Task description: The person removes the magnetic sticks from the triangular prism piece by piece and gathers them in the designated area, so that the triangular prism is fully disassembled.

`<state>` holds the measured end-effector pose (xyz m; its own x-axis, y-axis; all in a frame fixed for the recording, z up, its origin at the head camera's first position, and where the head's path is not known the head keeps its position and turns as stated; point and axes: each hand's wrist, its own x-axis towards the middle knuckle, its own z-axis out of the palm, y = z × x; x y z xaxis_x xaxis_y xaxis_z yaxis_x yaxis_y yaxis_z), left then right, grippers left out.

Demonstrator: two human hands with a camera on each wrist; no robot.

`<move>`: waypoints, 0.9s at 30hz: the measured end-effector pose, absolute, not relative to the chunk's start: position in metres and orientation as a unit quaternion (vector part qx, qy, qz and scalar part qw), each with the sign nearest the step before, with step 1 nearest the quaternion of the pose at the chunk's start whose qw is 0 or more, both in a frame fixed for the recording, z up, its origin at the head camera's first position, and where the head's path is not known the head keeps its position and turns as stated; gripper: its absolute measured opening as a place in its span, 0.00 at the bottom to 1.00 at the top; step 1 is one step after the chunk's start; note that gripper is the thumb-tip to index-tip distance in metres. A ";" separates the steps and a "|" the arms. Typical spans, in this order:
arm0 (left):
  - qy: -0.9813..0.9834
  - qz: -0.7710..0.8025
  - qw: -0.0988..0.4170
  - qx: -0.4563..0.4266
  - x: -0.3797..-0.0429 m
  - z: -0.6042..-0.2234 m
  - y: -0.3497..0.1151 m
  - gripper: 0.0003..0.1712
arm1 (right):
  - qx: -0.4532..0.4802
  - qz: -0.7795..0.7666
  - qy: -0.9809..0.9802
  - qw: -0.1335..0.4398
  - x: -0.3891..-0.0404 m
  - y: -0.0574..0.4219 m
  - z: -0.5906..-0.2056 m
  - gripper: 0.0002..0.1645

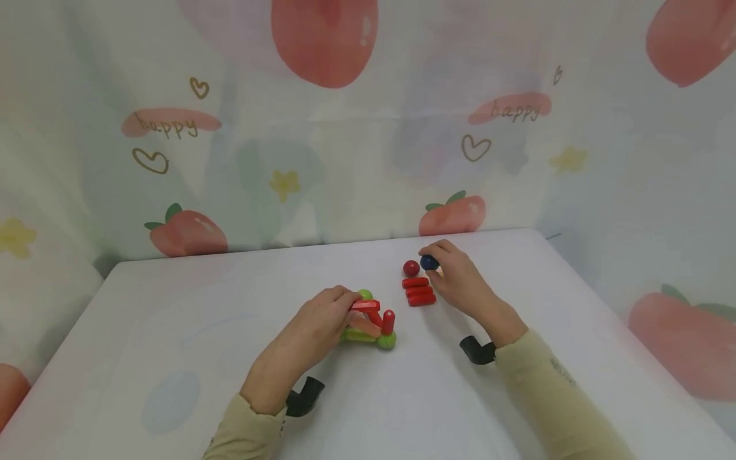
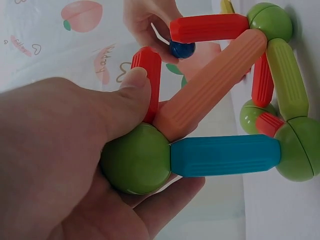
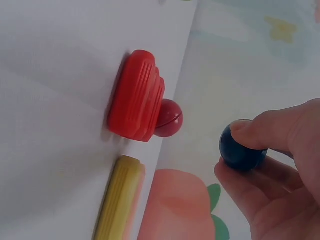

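My left hand [image 1: 318, 324] grips one corner of a toy frame built from ribbed rods and green balls. In the left wrist view its thumb presses an upright red rod [image 2: 152, 107], and the palm lies around a green ball [image 2: 137, 162]. From that ball run an orange rod [image 2: 212, 87] and a blue rod [image 2: 225, 156], which lead to other green balls. Between thumb and fingertips, my right hand [image 1: 460, 281] pinches a dark blue ball [image 3: 241, 149], held above the tabletop. Near it are a red ball [image 1: 411, 268] and a row of red rods [image 1: 419, 292].
A yellow rod [image 3: 119, 200] lies beside the red rods, with a pinkish edge showing behind it; the right hand hides this spot in the head view. The white table [image 1: 190, 332] ends at a printed cloth backdrop [image 1: 356, 172].
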<state>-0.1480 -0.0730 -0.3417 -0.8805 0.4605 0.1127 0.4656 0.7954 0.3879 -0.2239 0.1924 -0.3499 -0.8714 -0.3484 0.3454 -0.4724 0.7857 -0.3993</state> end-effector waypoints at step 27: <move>-0.947 -0.198 0.023 -0.252 -0.149 -0.343 -0.073 0.20 | 0.159 0.152 -0.975 0.001 -0.279 0.193 -0.363 0.24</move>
<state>-0.1485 -0.0735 -0.3435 -0.8724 0.4674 0.1428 0.4855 0.7949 0.3641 -0.2790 0.1927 -0.3630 -0.9492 -0.3106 0.0496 -0.3110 0.9029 -0.2969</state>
